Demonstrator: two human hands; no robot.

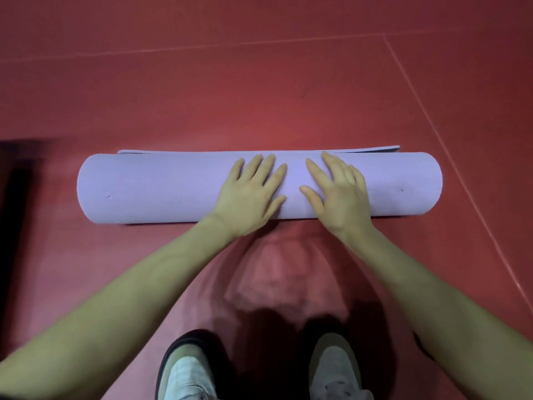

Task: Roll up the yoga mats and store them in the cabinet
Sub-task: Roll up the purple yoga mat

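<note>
Both hands lie flat on top of the rolled mat, side by side near its middle and close together without touching. The left hand (250,192) is spread open, palm down, fingers fanned and pointing away from the person, the thumb angled toward the other hand. The right hand (337,187) is likewise open and pressed palm down, its fingers slanting a little to the left, the thumb low on the near side of the roll. Neither hand grips anything; they only rest on the surface. The lilac yoga mat (161,186) is rolled into a thick cylinder that lies crosswise on the red floor (259,90), its two ends reaching out well past the hands. Along the far side of the roll a thin strip of the mat's loose edge (372,149) still lies flat on the floor, just showing behind the cylinder. Bare forearms run from the lower corners up to the hands. At the bottom, two pale shoes (187,370) with dark soles stand on the floor just behind the roll. A dark shape sits at the left edge, too dim to identify.
</note>
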